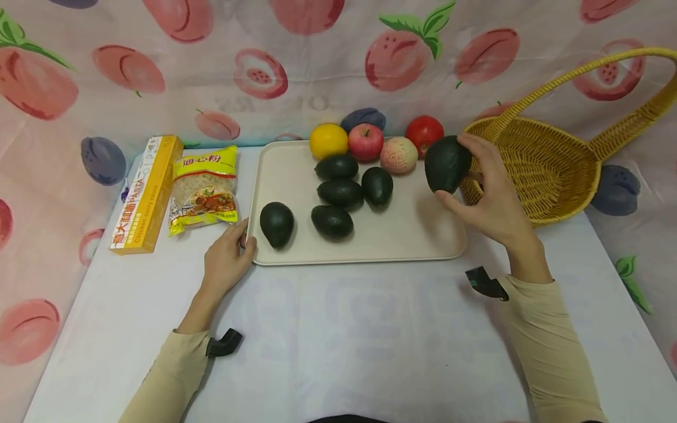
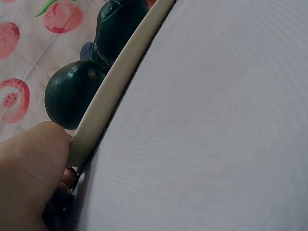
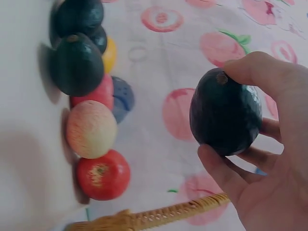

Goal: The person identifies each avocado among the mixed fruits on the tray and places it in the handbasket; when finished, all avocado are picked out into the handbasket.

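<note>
- Above the right end of the tray [image 1: 402, 238], your right hand [image 1: 492, 200] held an avocado [image 1: 447, 164], thumb and fingers grasping it from opposite sides, clear of the tray's surface.
- At the tray's left edge, your left hand [image 1: 226, 258] gripped the rim, with the thumb on the upper side and the fingers beneath, as the left wrist view showed.
- On the tray lay five more avocados [image 1: 332, 222]: one alone near your left hand and four grouped around the middle.
- Along the tray's far side you had a yellow fruit [image 1: 328, 141], an apple [image 1: 365, 142], a peach [image 1: 399, 155] and a tomato [image 1: 425, 132], in that order from left to right.
- Just beside the tray's right end stood a woven basket [image 1: 550, 170] with an arched handle.
- Left of the tray, your bag [image 1: 203, 191] read "通心粉" across its yellow top; its smaller print was too small to tell.
- Farther left, your box [image 1: 145, 197] read "意大利面", "PASTA" and "Chicken curry sauce", lettered lengthwise.
- Behind everything, the fruit-print backdrop [image 1: 317, 64] bore pale reversed letters, too faint for you to read surely.
</note>
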`<state>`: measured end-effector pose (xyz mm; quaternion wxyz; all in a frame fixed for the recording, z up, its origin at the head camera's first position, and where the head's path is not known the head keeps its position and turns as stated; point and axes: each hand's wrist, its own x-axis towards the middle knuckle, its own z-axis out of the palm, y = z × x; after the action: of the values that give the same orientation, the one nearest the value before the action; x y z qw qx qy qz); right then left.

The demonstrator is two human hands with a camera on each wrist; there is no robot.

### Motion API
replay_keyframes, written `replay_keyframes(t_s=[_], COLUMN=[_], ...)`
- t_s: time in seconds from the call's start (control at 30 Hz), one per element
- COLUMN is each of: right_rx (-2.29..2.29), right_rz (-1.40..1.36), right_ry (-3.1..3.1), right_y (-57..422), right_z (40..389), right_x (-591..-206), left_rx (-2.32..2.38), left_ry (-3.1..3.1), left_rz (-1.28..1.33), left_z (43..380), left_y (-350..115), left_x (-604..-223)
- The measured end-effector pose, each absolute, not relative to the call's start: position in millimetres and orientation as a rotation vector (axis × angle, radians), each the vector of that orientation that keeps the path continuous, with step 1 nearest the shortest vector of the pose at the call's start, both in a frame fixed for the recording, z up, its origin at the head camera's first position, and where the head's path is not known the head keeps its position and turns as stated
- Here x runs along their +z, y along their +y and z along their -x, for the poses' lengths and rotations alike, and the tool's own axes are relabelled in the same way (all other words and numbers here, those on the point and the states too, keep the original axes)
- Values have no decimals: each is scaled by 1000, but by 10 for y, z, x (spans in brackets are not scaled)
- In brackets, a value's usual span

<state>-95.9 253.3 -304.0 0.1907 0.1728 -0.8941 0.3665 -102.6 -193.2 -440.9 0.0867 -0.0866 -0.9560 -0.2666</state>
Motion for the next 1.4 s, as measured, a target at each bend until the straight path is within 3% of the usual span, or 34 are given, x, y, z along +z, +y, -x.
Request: replay_keyframes(t_s=[0.97,1.4], right_rx=[1255,1344], right_rz=[-463,-58], right_ry=[-2258,-2534], right_y=[3426,3604], right_z=[934,1128], right_x=[-2905,-3283], left_rx=[-788,-809], left_ry=[-2829,-2847], left_rz=[251,273], left_z=[1053,1038], left_y=[-1981,-1950], left_x=[-4422,-4406])
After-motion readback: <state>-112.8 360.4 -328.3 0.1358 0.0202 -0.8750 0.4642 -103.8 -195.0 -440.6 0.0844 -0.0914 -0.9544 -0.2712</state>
